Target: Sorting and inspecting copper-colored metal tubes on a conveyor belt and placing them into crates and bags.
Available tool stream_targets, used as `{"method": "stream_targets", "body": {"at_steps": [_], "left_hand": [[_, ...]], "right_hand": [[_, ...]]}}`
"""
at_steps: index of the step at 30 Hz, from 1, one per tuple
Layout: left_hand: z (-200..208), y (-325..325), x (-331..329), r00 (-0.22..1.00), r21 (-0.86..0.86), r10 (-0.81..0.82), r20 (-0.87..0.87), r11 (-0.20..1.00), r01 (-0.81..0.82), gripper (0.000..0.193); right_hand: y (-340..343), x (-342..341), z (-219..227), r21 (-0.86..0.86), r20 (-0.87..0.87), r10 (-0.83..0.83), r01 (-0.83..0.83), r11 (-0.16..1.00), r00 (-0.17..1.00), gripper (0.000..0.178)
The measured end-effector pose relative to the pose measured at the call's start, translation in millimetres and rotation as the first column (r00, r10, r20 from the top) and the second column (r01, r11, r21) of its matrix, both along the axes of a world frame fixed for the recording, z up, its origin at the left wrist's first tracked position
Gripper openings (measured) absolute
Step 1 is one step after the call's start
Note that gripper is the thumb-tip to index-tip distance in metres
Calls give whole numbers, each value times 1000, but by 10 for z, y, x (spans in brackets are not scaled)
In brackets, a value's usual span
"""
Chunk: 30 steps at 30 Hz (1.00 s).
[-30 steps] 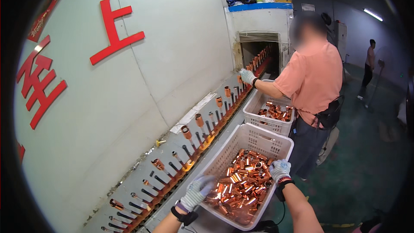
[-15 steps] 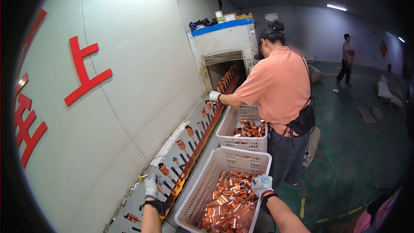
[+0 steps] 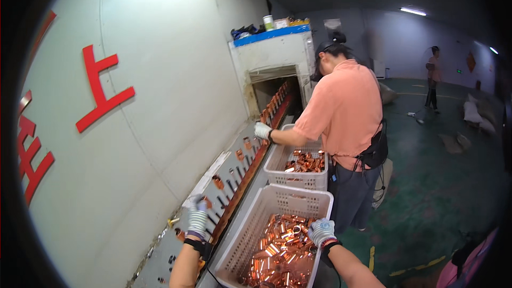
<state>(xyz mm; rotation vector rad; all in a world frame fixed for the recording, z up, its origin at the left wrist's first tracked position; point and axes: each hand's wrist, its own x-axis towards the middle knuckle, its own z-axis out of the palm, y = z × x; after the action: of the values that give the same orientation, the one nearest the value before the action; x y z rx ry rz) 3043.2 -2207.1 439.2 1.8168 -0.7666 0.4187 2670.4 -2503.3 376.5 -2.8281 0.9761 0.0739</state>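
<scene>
In a white glove with stripes, my left hand point(image 3: 196, 217) is raised over the line of dark upright pins point(image 3: 230, 185). Its fingertips are blurred beside a copper fitting point(image 3: 207, 202); whether they grip it cannot be made out. More copper fittings point(image 3: 217, 182) sit on pins farther along. My right hand point(image 3: 322, 231), gloved too, lies at the right rim of the near white crate point(image 3: 326, 202), its fingers curled in over loose copper fittings point(image 3: 282, 245). What those fingers hold is hidden.
A co-worker in an orange shirt point(image 3: 349, 104) stands ahead, one gloved hand at the line. A second white crate point(image 3: 298, 181) holds copper fittings. The line runs into a tunnel housing point(image 3: 277, 53) beside the pale wall point(image 3: 160, 74). Another person point(image 3: 433, 77) stands far right, near sacks point(image 3: 472, 112).
My left hand has risen and shifted slightly forward along the pins. My right hand stays by the crate's rim. The co-worker's hand has moved slightly; the distant person has turned.
</scene>
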Motion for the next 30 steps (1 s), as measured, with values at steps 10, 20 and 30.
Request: {"method": "stream_targets", "body": {"at_steps": [10, 20, 30], "left_hand": [[47, -127, 117, 775, -72, 31, -632, 993, -98, 27], [152, -338, -2029, 618, 111, -455, -642, 742, 662, 34], [198, -778, 1, 964, 5, -2, -264, 1000, 3, 37]], "right_hand": [[-145, -171, -91, -50, 178, -21, 30, 998, 984, 31], [-117, -124, -7, -23, 64, -44, 46, 999, 997, 31], [-157, -153, -59, 15, 127, -84, 83, 996, 988, 29]]}}
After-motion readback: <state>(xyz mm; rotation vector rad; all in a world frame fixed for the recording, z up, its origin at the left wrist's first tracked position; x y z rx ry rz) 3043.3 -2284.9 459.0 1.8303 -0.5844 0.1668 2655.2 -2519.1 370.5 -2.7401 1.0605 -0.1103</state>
